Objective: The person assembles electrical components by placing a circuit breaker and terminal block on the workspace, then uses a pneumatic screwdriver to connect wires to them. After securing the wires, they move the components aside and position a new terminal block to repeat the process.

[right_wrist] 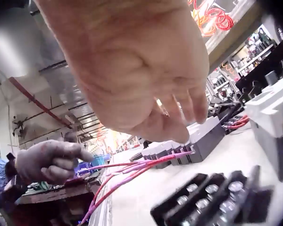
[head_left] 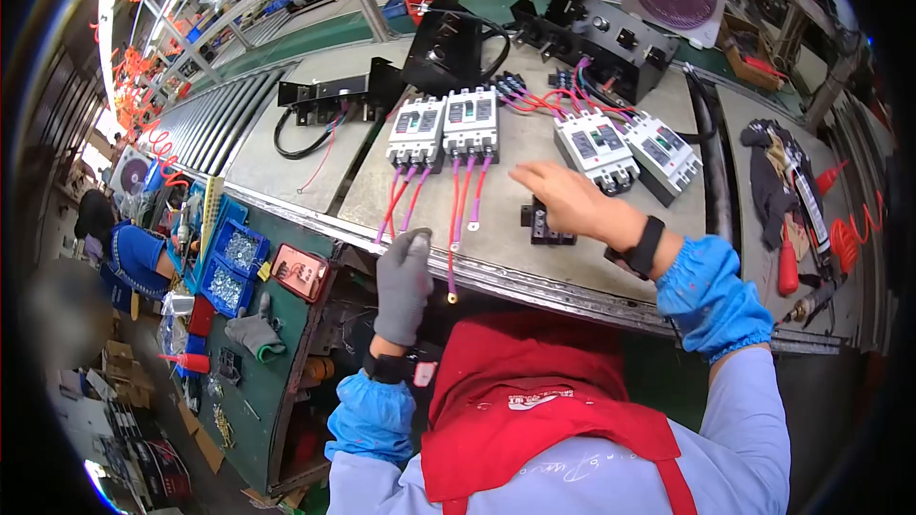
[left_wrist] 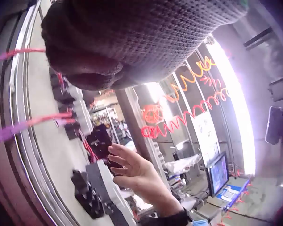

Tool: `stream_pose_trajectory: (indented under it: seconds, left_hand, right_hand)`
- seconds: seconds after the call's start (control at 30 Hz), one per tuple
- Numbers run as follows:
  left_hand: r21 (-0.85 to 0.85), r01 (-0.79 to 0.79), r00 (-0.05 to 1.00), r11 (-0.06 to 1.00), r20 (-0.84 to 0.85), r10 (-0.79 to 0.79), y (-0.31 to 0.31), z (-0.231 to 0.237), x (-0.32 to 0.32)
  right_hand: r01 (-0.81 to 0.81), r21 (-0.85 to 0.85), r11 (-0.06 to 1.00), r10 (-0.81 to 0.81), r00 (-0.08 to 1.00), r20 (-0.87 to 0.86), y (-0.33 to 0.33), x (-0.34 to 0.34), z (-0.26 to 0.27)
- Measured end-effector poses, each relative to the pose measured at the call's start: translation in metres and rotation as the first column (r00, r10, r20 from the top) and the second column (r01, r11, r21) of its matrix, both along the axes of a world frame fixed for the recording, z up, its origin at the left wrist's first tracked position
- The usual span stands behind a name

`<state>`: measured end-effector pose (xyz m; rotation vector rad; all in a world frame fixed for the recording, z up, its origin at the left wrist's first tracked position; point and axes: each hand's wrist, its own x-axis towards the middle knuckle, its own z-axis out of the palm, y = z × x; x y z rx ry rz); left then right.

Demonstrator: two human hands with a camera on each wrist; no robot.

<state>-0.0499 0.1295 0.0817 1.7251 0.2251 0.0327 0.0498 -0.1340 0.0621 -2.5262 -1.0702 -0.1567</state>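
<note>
In the head view, the left hand (head_left: 403, 288), in a grey glove, is at the front edge of the worktop (head_left: 506, 253), its fingers bent inward beside the ends of red-and-purple wires (head_left: 462, 198). The wires run from the left pair of circuit breakers (head_left: 445, 126), mid-worktop, toward that edge; one hangs past it. The bare right hand (head_left: 563, 198) is over the worktop, fingers apart and slightly bent, with nothing in them. Near it, toward the front edge, sits a black terminal block (head_left: 548, 227); the right pair of breakers (head_left: 625, 153) lies farther from that edge.

In the left wrist view, the glove fills the top and hides its own grip. The right hand shows loosely spread fingers, empty.

In the right wrist view, the right hand hangs above the worktop, apart from the terminal block. The left hand's fingers are curled close to a wire end; whether they pinch it, I cannot tell.
</note>
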Motion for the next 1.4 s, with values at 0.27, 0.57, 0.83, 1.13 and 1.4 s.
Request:
stream_pose_trajectory:
  seconds: [0.27,0.57,0.83,1.13,1.4]
  left_hand:
    - [-0.022,0.244,0.938,0.97,-0.248,-0.242,0.033,-0.038,0.033]
    - [-0.506,0.279,0.908,0.816,-0.137,-0.395,0.045,-0.032,0.036]
    - [-0.011,0.27,0.957,0.963,0.115,-0.267,0.01,-0.058,0.042]
    - [0.876,0.355,0.678,0.326,-0.001,-0.735,-0.091,-0.06,0.059]
    - [0.868,0.204,0.873,0.452,0.048,-0.486,-0.049,-0.087,0.101]
  right_hand:
    - [-0.134,-0.353,0.926,0.315,0.791,0.525,0.084,0.105,-0.014]
    - [-0.264,-0.665,0.699,0.623,0.681,0.385,0.109,0.125,-0.001]
    - [0.13,0.029,0.991,-0.134,0.975,0.178,0.088,0.152,0.131]
    - [0.557,-0.064,0.828,-0.518,0.803,0.295,0.046,0.02,0.252]
    - [0.564,-0.444,0.696,-0.691,0.694,-0.203,-0.012,-0.017,0.152]
